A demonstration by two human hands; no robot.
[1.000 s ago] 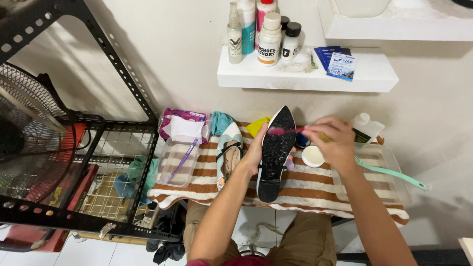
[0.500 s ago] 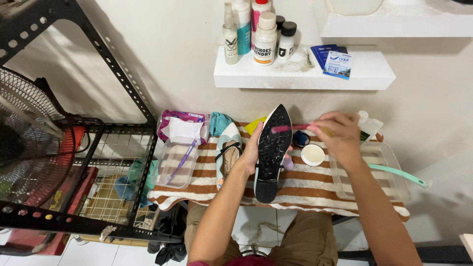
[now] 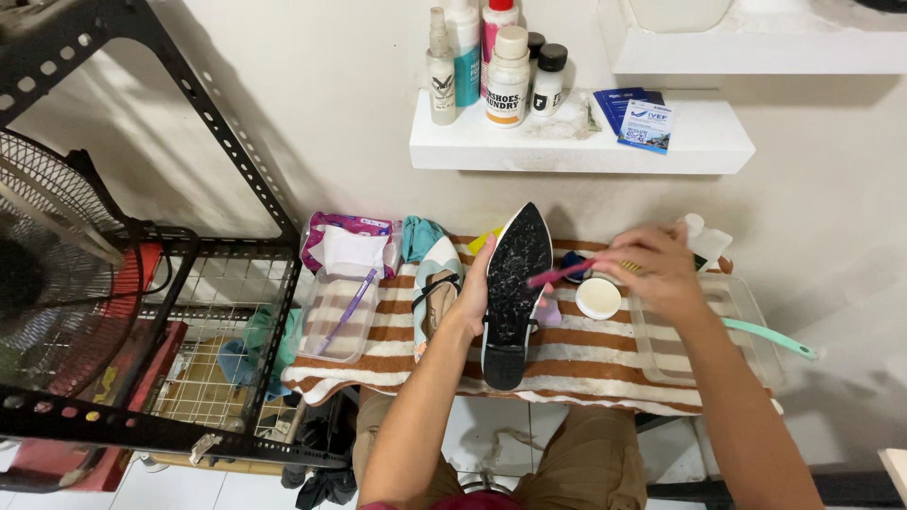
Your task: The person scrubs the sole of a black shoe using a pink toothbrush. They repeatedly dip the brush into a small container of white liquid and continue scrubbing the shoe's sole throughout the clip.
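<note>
A black metal rack [image 3: 189,236] fills the left of the room, with a standing fan [image 3: 47,274] tucked against it, and a white wall shelf [image 3: 576,146] above carries a row of bottles [image 3: 496,61] and some small blue cards [image 3: 635,115]. Below the shelf a surface draped in a brown-and-white striped towel [image 3: 586,364] sits over the person's knees.

On the towel, the left hand [image 3: 475,288] is wrapped around the edge of a pointed shoe [image 3: 512,293], holding it sole up with the toe toward the wall and the heel near the front edge. The black sole looks scuffed and flecked. The right hand [image 3: 652,269] is closed on the handle of a pink toothbrush [image 3: 557,275], its head resting on the sole about midway along.

A clear plastic tray [image 3: 340,316] lies to the left with a purple brush inside, another clear tray [image 3: 704,326] to the right holds a mint-green handled brush [image 3: 770,338], and a small round white tub [image 3: 598,298] sits just beside the shoe.

By my reckoning the sole is being scrubbed, and that part is only partly covered. Next would call for short, firm strokes toward toe and heel, with the left hand steadying the shoe against the push.
</note>
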